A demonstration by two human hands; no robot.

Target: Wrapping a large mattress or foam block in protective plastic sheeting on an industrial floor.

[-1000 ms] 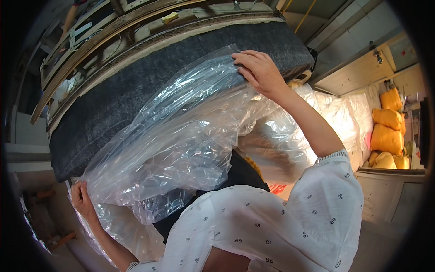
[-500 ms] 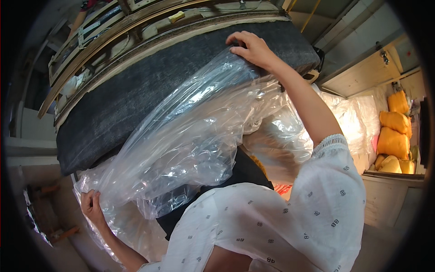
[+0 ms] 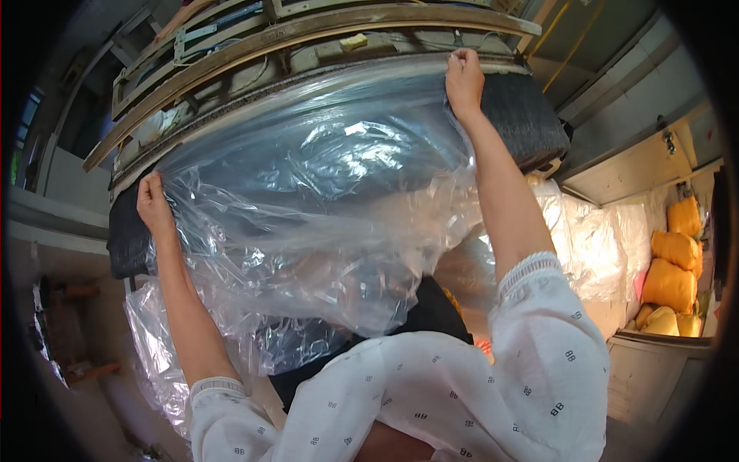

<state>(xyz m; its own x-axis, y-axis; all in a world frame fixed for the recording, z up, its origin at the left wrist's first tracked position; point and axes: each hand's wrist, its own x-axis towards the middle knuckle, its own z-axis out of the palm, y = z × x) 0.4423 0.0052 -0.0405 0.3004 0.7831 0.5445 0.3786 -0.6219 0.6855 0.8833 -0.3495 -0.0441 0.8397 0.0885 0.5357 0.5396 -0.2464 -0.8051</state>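
A large sheet of clear plastic film (image 3: pixel 339 162) is stretched between my two hands, its upper edge pulled fairly taut. Below that edge it hangs in loose, shiny folds toward my lap. My left hand (image 3: pixel 154 204) pinches one corner near the left end of a dark padded bench surface (image 3: pixel 519 115). At the far side of that surface, to the right, my right hand (image 3: pixel 465 81) is closed in a fist on the other end of the edge. The film lies over most of the dark surface, which shows through it and stays bare at both ends.
Behind the dark surface runs a machine frame with long wooden bars (image 3: pixel 308 35) and a small yellow block (image 3: pixel 353 42). More plastic film (image 3: pixel 593 231) lies to the right under bright light. Yellow-orange wrapped bundles (image 3: pixel 670 281) are stacked at the far right, below a wooden panel (image 3: pixel 623 165).
My left hand has risen from low left to the dark surface, and my right hand has moved farther out and right. The film is now spread across the surface instead of bunched diagonally.
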